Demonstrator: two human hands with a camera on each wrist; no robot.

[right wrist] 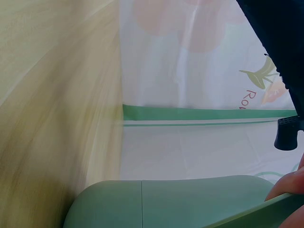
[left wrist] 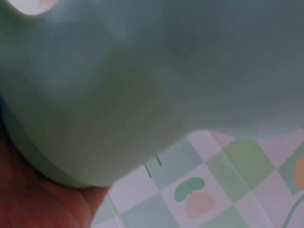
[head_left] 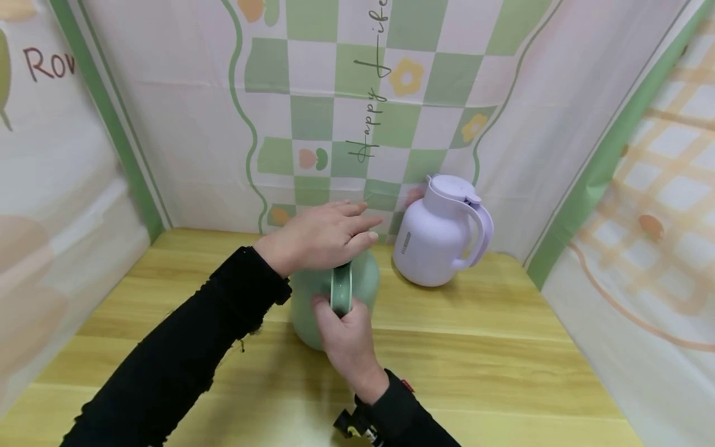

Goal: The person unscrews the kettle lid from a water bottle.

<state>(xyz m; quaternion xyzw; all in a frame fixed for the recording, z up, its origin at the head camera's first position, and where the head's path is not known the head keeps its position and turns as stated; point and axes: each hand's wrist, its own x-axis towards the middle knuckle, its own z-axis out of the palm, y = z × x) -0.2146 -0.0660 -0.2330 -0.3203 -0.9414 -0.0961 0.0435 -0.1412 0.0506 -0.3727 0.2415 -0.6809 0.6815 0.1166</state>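
Laying the left hand over the top of the green jug in the head view, with straight, slightly spread fingers reaching toward the right. Gripping the jug's handle in the right hand, on the near side, with the thumb to the left of it and curled fingers partly hidden from above. Finding the green jug near the middle of the wooden tabletop, seemingly upright. Placing the lilac jug farther back and to the right, apart from the green one, with its handle toward the right. Hanging on the far side, upright behind both jugs: a checked cloth with green lettering and printed flowers. Wearing black on both arms, with a left sleeve crossing from the near left and a right sleeve from the near right.

Looking through the left wrist view, filled mostly by the green jug's smooth body, with the left palm touching its rim. Cannot tell the bend of the fingers from this view alone; showing checked cloth beyond.

Turning to the right wrist view, with the green jug's side and seam close up, base toward the tabletop. Showing the right hand only as fingers against the handle, with white cloth to the scene's left and the left sleeve passing above.
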